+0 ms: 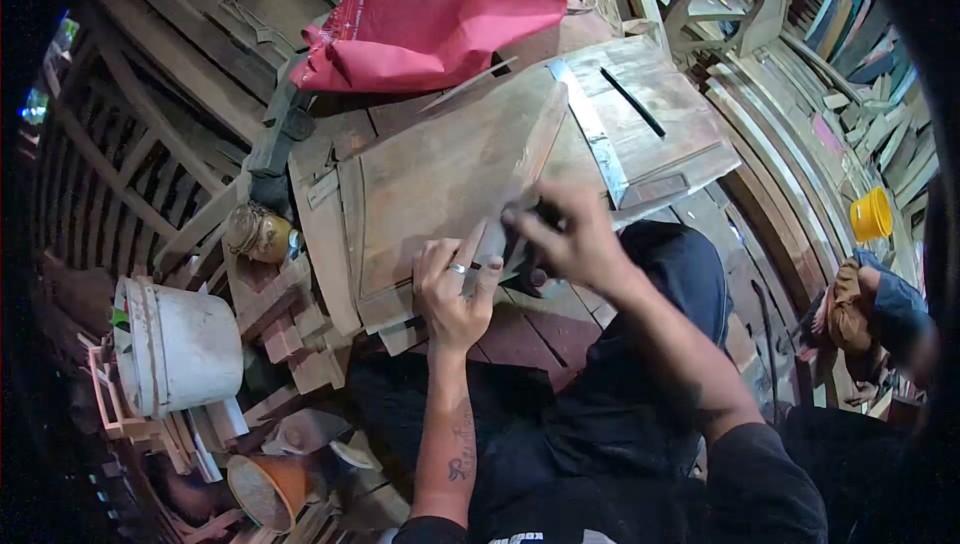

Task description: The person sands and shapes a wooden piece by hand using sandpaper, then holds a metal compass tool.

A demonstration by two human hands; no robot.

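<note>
My left hand [455,289], with a ring on one finger, is pressed around the near end of a long, narrow wooden piece [538,139]. That piece lies slantwise over a wooden panel [430,174]. My right hand [570,234] is blurred by motion, close to the right of the piece's near end. Its fingers are bent around something dark and small that I cannot make out. On the panel's right part lie a metal ruler or strip [592,134] and a dark green pencil-like stick [633,102].
A red bag [440,19] lies beyond the panel. On the left are a jar [262,234], a white bucket [190,349] and an orange container [268,492]. A yellow bucket [871,215] and another person [870,314] are at the right, near stacked wood strips [775,169].
</note>
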